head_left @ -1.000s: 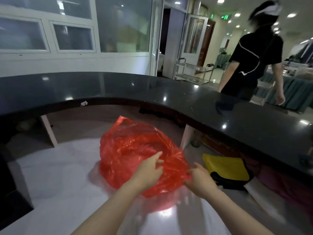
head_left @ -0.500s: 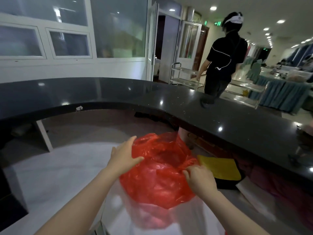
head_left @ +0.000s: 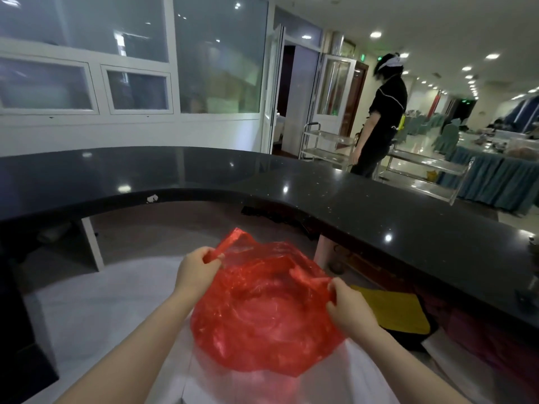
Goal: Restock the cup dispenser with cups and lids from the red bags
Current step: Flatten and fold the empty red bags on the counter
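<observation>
Spreading the crinkled translucent red plastic bag (head_left: 264, 310) open, the left hand (head_left: 197, 274) pinches one handle strip while the right hand (head_left: 348, 306) clutches the opposite rim. The bag hangs between both grips, over the white bench (head_left: 96, 310), its mouth stretched left to right. Its contents cannot be made out.

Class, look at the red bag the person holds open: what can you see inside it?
The red bag is pulled open by the left hand and right hand. Only crinkled red plastic shows inside; no cups or lids can be made out, and folds may hide the contents.
</observation>
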Motion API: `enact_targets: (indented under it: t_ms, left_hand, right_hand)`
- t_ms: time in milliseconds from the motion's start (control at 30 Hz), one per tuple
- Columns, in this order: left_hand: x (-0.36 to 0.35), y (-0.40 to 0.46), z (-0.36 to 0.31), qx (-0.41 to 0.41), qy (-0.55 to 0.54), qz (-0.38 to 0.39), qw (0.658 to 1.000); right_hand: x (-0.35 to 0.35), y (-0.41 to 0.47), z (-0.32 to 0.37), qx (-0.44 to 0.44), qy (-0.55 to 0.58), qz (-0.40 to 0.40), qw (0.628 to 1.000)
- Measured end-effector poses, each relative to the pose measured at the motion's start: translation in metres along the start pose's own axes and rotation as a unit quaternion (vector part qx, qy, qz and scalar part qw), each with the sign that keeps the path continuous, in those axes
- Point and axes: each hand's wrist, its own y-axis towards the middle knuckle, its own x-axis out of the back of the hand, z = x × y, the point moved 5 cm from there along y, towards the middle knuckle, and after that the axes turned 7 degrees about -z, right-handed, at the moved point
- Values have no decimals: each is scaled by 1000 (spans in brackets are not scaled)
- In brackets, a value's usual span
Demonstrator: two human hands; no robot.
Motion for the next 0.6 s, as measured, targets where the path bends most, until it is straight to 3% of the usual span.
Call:
enact_targets:
  t_ms: [167, 300, 400, 600]
  left_hand:
    - [10, 9, -29, 45, -184, 30, 981]
    - [6, -2, -68, 0, -206, 96, 974]
    - [-5, -18, -98, -46, -176, 157, 971]
    - [-22, -43, -128, -68, -165, 167, 970]
  right_hand:
    - [41, 15, 34, 5, 148, -70, 987]
    - [67, 18, 55, 37, 204, -111, 972]
    - [72, 12, 72, 81, 184, -109, 974]
    - [71, -6, 83, 182, 95, -127, 970]
